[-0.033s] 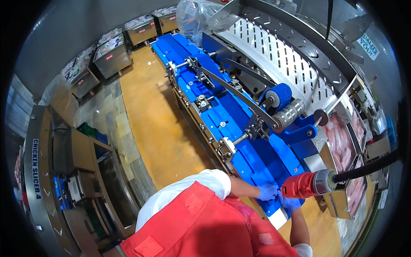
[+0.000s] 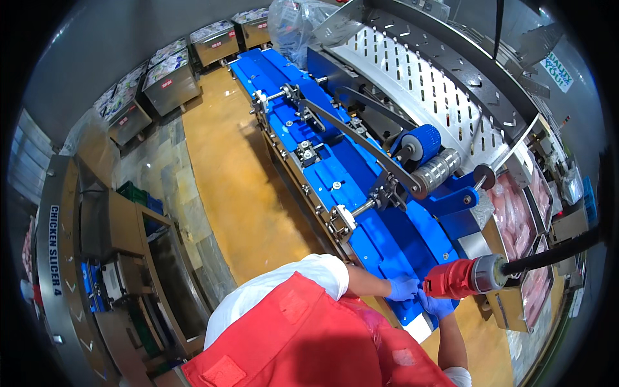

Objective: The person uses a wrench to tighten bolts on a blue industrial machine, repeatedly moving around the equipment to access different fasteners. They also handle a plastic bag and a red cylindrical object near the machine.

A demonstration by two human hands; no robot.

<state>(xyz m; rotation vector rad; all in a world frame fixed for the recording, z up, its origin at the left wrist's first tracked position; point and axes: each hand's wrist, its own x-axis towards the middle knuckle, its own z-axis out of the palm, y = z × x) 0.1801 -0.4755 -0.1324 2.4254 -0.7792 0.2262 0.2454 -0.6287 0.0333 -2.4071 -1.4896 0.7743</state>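
You stand at the near end of a long blue conveyor machine [image 2: 361,187], looking down over your red apron [image 2: 309,342] and white sleeve [image 2: 309,274]. Both your hands wear blue gloves. Your left hand [image 2: 403,288] reaches from the 9 o'clock side and rests against the machine's blue edge, its fingers curled toward the nose of a red spray gun [image 2: 454,278]; whether they close on it cannot be told. Your right hand [image 2: 437,304] comes up from 6 o'clock and grips the underside of the red spray gun, fingers clenched round its body. The gun lies roughly level, its red end touching the blue conveyor at about 4 o'clock in the frame, its grey collar [image 2: 487,273] joined to a black hose [image 2: 554,253] that runs off toward 3 o'clock.

Along the conveyor toward 12 o'clock, a dark curved arm [image 2: 361,138] crosses above the blue plates and ends at a metal roller [image 2: 438,171] beside a blue wheel [image 2: 422,143]. Beyond it, at 1 o'clock, rises a perforated steel chute [image 2: 425,84]. At 3 o'clock, trays of pale pink meat [image 2: 512,213] sit just beside the machine. The yellow-brown floor [image 2: 238,187] runs along the conveyor's 9 o'clock side, with steel bins [image 2: 171,80] lined at 11 o'clock and a steel slicing machine [image 2: 64,258] at 8 o'clock.
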